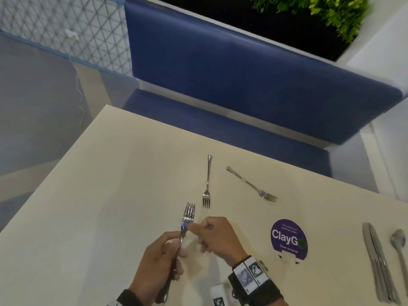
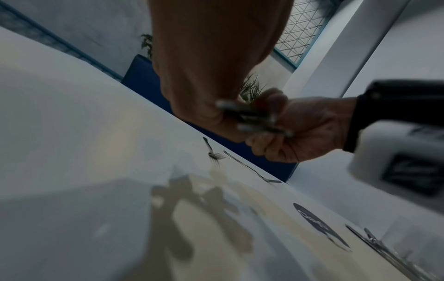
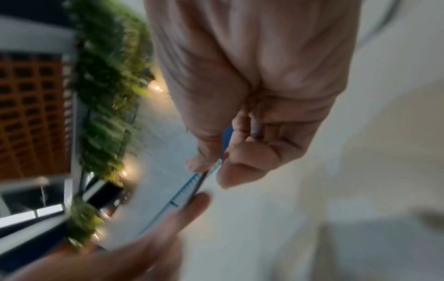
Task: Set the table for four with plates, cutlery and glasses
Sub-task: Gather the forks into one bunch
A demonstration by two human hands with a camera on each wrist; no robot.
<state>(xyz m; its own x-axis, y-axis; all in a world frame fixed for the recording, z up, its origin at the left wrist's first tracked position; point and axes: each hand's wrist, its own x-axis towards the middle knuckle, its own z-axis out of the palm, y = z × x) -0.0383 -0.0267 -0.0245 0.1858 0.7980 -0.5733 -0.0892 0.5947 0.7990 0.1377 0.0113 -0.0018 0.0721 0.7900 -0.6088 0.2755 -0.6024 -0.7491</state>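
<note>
My left hand (image 1: pixel 174 257) grips a small bundle of forks (image 1: pixel 189 214) by their handles, tines pointing away from me, just above the cream table (image 1: pixel 99 195). My right hand (image 1: pixel 195 227) pinches the neck of one fork in the bundle, thumb and forefinger closed on it. In the left wrist view the blurred handle ends of the forks (image 2: pixel 252 117) stick out between my left hand (image 2: pixel 204 85) and my right hand (image 2: pixel 302 133). The right wrist view shows my right hand (image 3: pixel 211 171) pinching the shiny fork (image 3: pixel 192 188). Two forks lie on the table beyond: one (image 1: pixel 207 184) straight ahead, another (image 1: pixel 251 184) angled to its right.
Several knives (image 1: pixel 377 268) and a spoon (image 1: pixel 397 241) lie at the table's right edge. A round purple ClayGo sticker (image 1: pixel 288 238) sits between them and my hands. A blue bench (image 1: pixel 242 85) runs along the far side, with green plants (image 1: pixel 331 12) behind it.
</note>
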